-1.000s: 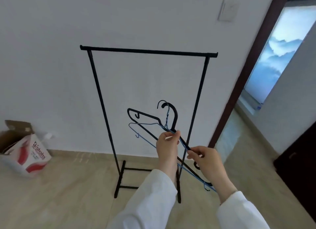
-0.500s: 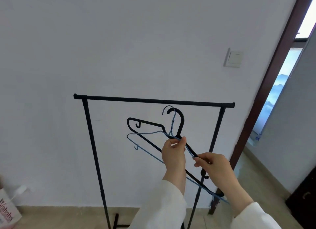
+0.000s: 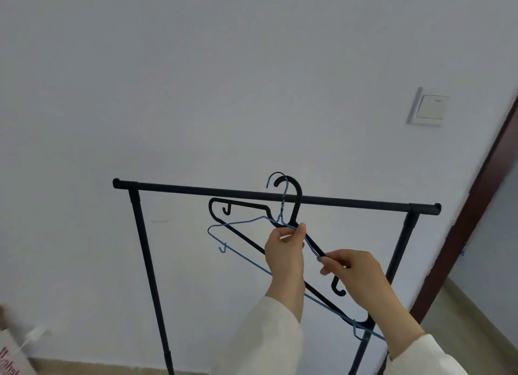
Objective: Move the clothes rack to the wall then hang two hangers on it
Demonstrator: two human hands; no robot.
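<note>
The black clothes rack (image 3: 196,190) stands against the white wall, its top bar running across the middle of the view. My left hand (image 3: 284,251) pinches a black plastic hanger (image 3: 241,205) and a thin blue wire hanger (image 3: 238,223) together at their necks. Both hooks reach up across the rack's top bar, in front of it; I cannot tell whether they touch it. My right hand (image 3: 354,275) grips the right arm of the two hangers, lower down. Both hangers tilt down to the right.
A light switch (image 3: 429,110) sits on the wall at upper right. A dark brown door frame (image 3: 476,206) runs along the right edge. A red and white cardboard box (image 3: 11,360) shows at the bottom left corner, on the floor.
Both hands have lifted the two hangers, so the hooks went from below the top bar to level with it. The view has tilted up and moved closer to the rack.
</note>
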